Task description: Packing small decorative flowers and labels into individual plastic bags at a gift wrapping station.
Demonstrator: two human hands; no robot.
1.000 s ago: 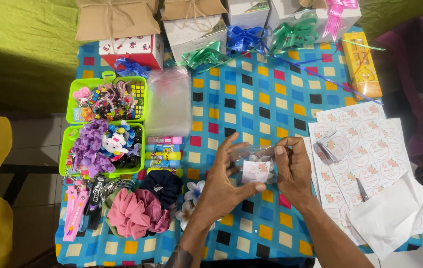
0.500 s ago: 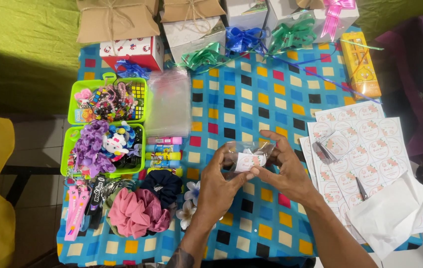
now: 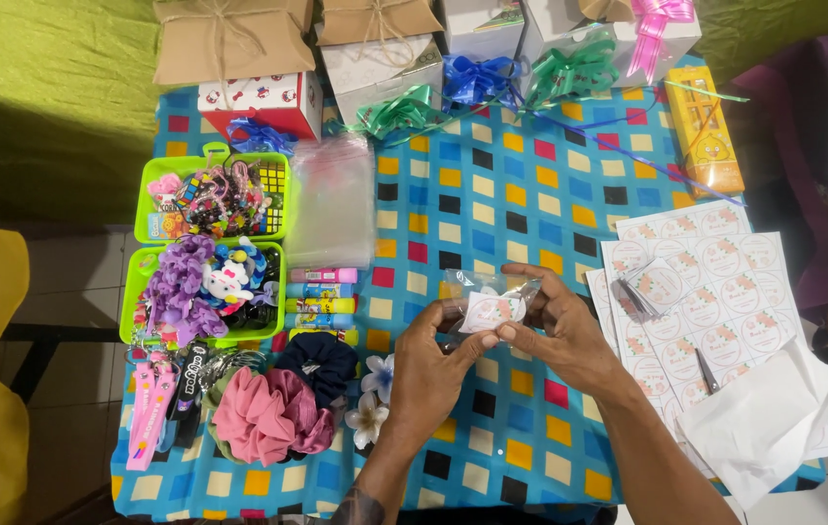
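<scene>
- The small clear packet [image 3: 492, 309] with a round white sticker on its front sits between my two hands, held above the checked tablecloth [image 3: 530, 194], a little toward me from the cloth's middle.
- My left hand [image 3: 433, 365] is closed on the packet's left end, thumb and fingertips pinching it, thumb pressed along the sticker's lower edge.
- My right hand [image 3: 560, 326] grips the packet's right end; the fingers curl over the top of it and the thumb meets the sticker from below.
- Just right of the packet, touching the edge of my right hand, lie the sticker sheets [image 3: 725, 282], white with rows of round labels, with a small stack of clear bags [image 3: 633, 297] on their left side.
- Nearer me than those sheets is a loose white backing paper [image 3: 764, 428].
- Left of the packet, near my left hand, lie a dark blue scrunchie [image 3: 321, 362], a pink scrunchie [image 3: 263, 413] and two white fabric flowers [image 3: 372, 399].
- Further left of the packet, a row of coloured lip balm tubes [image 3: 321, 298] lies beside two green baskets [image 3: 146, 282] full of hair trinkets.
- Beyond the packet, at the cloth's far edge, stand brown gift boxes [image 3: 229, 39] and white ones with green, blue and pink ribbon bows [image 3: 569, 73].
- Far right of the packet, a long yellow box [image 3: 705, 131] lies on the cloth.
</scene>
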